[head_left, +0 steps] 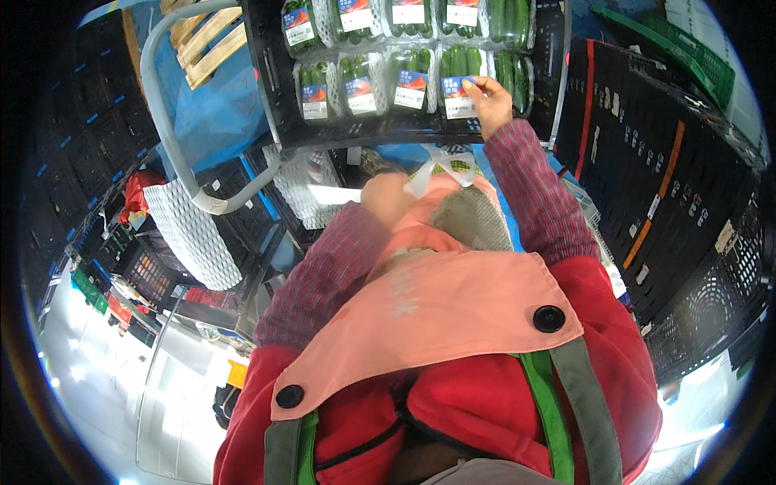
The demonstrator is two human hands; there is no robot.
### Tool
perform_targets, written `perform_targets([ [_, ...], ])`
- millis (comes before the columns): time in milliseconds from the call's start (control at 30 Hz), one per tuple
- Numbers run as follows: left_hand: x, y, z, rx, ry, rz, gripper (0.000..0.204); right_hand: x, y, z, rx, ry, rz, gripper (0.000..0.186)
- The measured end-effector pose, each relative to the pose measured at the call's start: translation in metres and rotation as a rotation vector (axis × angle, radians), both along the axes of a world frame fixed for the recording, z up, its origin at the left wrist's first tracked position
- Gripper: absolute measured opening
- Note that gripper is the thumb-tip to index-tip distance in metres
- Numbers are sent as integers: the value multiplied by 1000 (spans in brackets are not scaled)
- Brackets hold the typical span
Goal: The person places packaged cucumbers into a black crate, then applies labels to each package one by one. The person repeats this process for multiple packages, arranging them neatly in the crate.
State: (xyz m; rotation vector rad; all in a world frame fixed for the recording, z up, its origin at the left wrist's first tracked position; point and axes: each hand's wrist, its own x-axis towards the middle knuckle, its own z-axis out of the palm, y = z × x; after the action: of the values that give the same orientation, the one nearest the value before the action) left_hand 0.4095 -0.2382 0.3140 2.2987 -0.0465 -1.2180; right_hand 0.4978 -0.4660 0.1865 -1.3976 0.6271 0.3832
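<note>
The right hand point(493, 105) pinches the corner of a label point(459, 100) on a cucumber pack point(459, 61) in the black crate point(364, 135); the left hand's point(386, 199) grip I cannot tell.

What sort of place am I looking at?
Probably a produce packing or storage area: labelled packs of green vegetables fill a black crate ahead, more black crates are stacked on the right, and wooden slats lie at upper left.

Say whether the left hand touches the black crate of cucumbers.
Apart: the head view shows a gap between the left hand and the near wall of the black crate.
</note>
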Motion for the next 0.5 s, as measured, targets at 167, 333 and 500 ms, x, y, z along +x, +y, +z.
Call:
perform_targets([
  [167, 2, -7, 18, -63, -338, 42, 11, 34, -12, -58, -661, 134, 465, 50],
  [333, 9, -13, 26, -302, -807, 146, 14, 30, -6, -15, -1070, 30, 620, 63],
  [500, 5, -14, 35, -447, -695, 242, 17, 16, 3, 52, -9, 116, 516, 66],
])
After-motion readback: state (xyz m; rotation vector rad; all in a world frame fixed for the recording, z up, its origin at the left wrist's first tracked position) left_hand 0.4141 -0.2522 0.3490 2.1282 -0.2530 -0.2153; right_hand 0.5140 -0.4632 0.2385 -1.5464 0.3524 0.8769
